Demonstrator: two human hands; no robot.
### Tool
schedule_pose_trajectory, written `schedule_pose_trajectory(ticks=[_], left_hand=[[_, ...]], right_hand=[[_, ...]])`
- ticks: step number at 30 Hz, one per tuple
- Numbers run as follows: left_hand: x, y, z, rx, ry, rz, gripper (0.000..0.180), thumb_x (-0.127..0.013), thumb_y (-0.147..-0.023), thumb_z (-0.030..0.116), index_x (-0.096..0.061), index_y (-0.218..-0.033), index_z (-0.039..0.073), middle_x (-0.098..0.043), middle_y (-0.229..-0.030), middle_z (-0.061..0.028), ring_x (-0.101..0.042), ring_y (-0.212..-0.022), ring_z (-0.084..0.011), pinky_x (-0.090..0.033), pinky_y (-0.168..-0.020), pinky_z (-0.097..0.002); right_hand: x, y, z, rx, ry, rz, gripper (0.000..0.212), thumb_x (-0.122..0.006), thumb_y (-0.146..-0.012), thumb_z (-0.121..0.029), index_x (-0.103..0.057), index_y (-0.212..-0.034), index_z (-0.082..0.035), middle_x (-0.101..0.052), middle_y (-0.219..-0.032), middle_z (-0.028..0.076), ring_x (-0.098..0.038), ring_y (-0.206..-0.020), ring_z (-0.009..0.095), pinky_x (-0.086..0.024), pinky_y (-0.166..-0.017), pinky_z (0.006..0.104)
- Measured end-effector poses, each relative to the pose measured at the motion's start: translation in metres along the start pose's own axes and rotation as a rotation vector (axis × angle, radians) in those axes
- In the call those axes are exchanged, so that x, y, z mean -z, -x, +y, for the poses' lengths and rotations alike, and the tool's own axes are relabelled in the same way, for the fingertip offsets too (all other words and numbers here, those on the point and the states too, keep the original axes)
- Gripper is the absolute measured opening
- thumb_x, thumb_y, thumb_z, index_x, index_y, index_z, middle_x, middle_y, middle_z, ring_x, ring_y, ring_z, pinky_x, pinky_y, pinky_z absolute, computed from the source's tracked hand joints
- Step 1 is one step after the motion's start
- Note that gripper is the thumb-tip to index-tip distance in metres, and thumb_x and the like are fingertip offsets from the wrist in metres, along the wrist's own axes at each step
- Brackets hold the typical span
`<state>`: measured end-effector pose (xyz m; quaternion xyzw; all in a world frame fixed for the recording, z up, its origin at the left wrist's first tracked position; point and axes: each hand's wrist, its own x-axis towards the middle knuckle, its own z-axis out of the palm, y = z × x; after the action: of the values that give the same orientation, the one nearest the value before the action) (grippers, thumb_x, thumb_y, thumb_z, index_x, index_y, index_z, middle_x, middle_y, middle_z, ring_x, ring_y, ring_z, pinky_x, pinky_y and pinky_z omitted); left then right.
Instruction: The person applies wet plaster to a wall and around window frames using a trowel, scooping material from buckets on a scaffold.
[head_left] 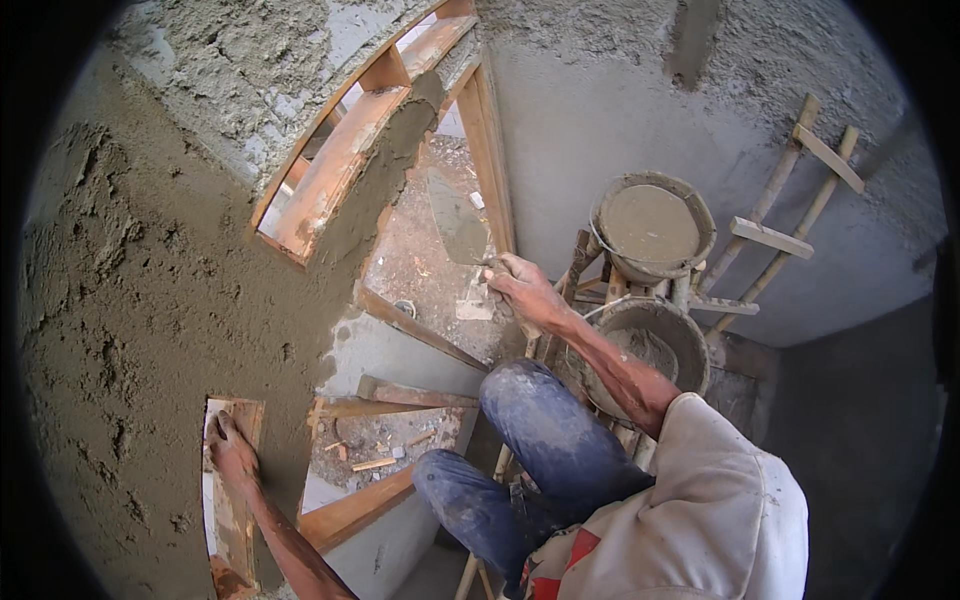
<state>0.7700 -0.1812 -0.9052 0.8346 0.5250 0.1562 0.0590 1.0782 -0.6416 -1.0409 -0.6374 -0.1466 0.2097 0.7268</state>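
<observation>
Trowel (458,222) is pointing toward eleven, my right hand (527,290) closely gripping it; at eight, my half-curled left hand (234,458) is touching a wooden frame (240,515), grip unclear.

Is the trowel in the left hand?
No: the right hand holds the trowel by its handle end, while the left hand is at the wooden frame.

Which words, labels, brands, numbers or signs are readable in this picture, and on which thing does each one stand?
None: I find no readable text on the trowel, the buckets or the ladder.
The red patches on the shirt show no readable letters.
</observation>
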Motion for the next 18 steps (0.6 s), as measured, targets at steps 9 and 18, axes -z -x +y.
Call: schedule_pose_trajectory(ticks=[9,18], left_hand=[[-0.037,-0.042,-0.045,-0.098,-0.038,-0.033,0.075,-0.038,-0.106,0.068,-0.059,-0.154,0.014,-0.064,-0.150,-0.0153,-0.057,-0.141,-0.0402,-0.035,-0.122,-0.0508],[-0.050,-0.089,-0.084,-0.130,0.073,-0.063,0.080,-0.036,-0.104,0.074,-0.057,-0.156,0.017,-0.064,-0.151,-0.0144,-0.054,-0.144,-0.0401,-0.030,-0.124,-0.0547]], right_hand=[[0.207,0.280,-0.034,-0.503,1.590,0.020,0.034,-0.061,-0.100,-0.035,-0.075,-0.112,-0.007,-0.078,-0.097,0.020,-0.076,-0.096,0.042,-0.058,-0.086,0.0557],[0.285,0.236,0.131,-0.025,2.181,-0.380,0.015,-0.059,-0.092,-0.016,-0.072,-0.092,-0.009,-0.077,-0.087,0.016,-0.078,-0.079,0.031,-0.058,-0.061,0.0469]])
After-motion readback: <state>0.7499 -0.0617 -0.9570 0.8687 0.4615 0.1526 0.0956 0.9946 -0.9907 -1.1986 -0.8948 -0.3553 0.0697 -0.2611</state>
